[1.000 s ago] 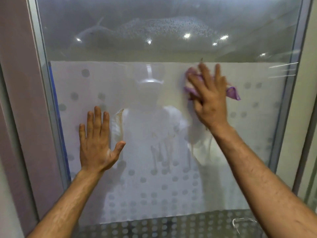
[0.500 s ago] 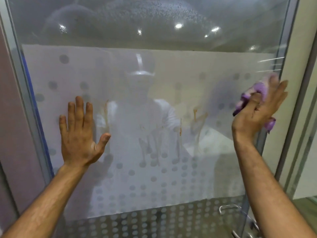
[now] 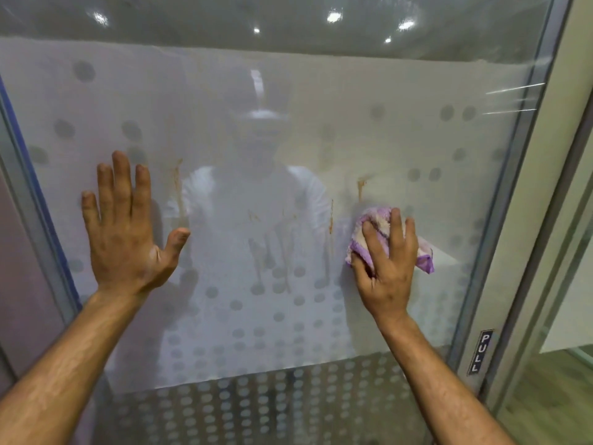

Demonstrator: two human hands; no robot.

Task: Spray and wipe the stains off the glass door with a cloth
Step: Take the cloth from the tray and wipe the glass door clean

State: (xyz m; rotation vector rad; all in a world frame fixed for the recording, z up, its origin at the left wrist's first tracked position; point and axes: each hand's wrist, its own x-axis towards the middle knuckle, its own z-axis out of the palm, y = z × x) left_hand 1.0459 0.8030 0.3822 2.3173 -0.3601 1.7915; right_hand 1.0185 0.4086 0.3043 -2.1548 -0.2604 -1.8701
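I see my left hand [image 3: 125,232] flat on the glass door [image 3: 321,91], fingers straight and spread, bracing near its left edge; my right hand [image 3: 385,264] presses the purple cloth [image 3: 378,220] against the pane toward the right edge, fingers laid over the bunched fabric, thumb tucked around one side; the wiping looks only partly done, I judge; brownish stains [image 3: 361,187] sit just above the cloth, another streak [image 3: 177,184] runs beside my left hand, and more mark the middle; no spray bottle is in view.
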